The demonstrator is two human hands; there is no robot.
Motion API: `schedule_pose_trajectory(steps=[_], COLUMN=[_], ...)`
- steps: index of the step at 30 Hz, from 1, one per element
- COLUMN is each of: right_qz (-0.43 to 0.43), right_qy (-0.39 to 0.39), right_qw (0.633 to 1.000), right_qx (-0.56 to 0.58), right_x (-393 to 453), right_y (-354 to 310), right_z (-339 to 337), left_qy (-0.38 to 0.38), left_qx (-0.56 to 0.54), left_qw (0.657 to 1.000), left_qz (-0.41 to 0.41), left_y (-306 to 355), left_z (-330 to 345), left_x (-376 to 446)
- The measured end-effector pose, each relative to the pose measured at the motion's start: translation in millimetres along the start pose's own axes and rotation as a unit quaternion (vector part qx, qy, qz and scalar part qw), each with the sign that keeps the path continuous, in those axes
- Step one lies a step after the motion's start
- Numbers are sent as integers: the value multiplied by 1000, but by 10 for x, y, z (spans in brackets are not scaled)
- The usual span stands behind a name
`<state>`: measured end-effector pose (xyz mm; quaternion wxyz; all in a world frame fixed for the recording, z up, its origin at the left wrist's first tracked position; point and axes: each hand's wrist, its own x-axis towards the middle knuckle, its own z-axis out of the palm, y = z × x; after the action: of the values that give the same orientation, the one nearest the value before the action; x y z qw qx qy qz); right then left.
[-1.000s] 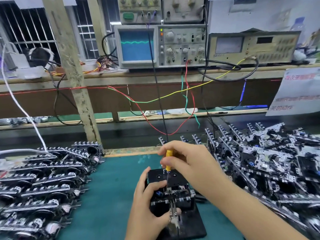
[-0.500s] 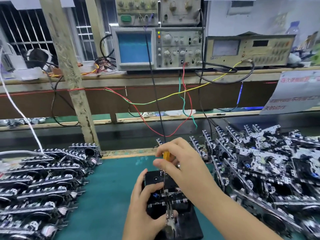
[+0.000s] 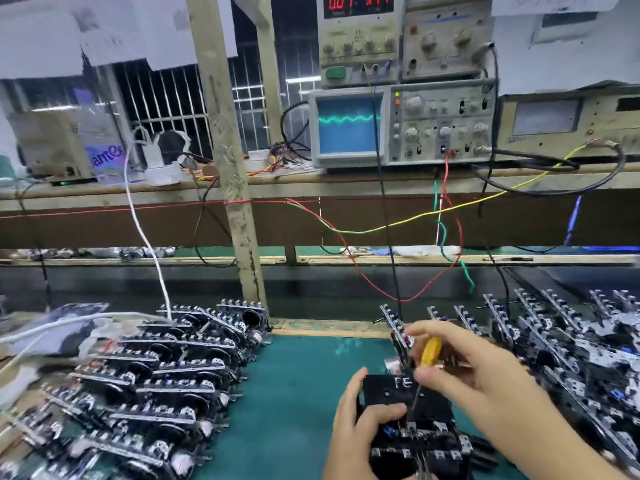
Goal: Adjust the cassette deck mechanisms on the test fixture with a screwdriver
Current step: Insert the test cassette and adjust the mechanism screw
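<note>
Right hand (image 3: pixel 460 368) pinching screwdriver (image 3: pixel 430 351), left hand (image 3: pixel 360 420) gripping test fixture (image 3: pixel 412 424), mechanism piles (image 3: pixel 149 386) flanking.

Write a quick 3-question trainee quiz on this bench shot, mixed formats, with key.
1. True or false: the right hand pinches the yellow-handled screwdriver.
2. What does the left hand grip? A) the black test fixture B) the white cable C) an oscilloscope knob
3. Fill in: the oscilloscope screen shows a wavy ____ trace.

Key: 1 true; 2 A; 3 green.
</note>
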<state>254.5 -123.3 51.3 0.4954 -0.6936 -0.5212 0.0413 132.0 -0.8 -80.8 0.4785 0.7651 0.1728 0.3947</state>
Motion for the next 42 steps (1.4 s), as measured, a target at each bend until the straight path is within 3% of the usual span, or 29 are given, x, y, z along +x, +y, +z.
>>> schedule_pose_trajectory(steps=[3,6,13,18,21,24,27,32,34,38,40,42], right_qz=[-19,4,71,-14,-21,39,51,37,10,-95,-95,-75], right_qy=[96,106,-39,26,45,32,-16,-109,-74,47,72,41], right_qw=[995,994,997,992,988,997,998,991,993,983,983,987], right_qx=[12,-13,-16,-126,-145,-66,-46,-63,-88,-150,-137,-136], right_x=[19,48,70,129,136,33,45,93,114,101,72,57], right_y=[22,76,314,197,110,197,279,153,77,-40,-88,-132], right_z=[66,81,-141,9,37,9,-96,-154,-41,104,114,97], left_qy=[-1,36,90,216,189,173,136,90,109,86,66,52], left_qx=[-92,-138,-56,59,108,90,80,86,120,51,-23,-116], left_qw=[991,975,989,970,974,978,982,990,986,994,991,972], left_qz=[-96,-171,-101,-96,-58,-77,-106,-63,-37,-53,-114,-198], left_y=[35,27,-75,-226,-215,-140,25,50,-26,-11,11,96], left_z=[-157,24,119,108,124,12,-85,-31,28,113,59,14], left_x=[17,157,249,600,580,536,462,306,320,148,200,256])
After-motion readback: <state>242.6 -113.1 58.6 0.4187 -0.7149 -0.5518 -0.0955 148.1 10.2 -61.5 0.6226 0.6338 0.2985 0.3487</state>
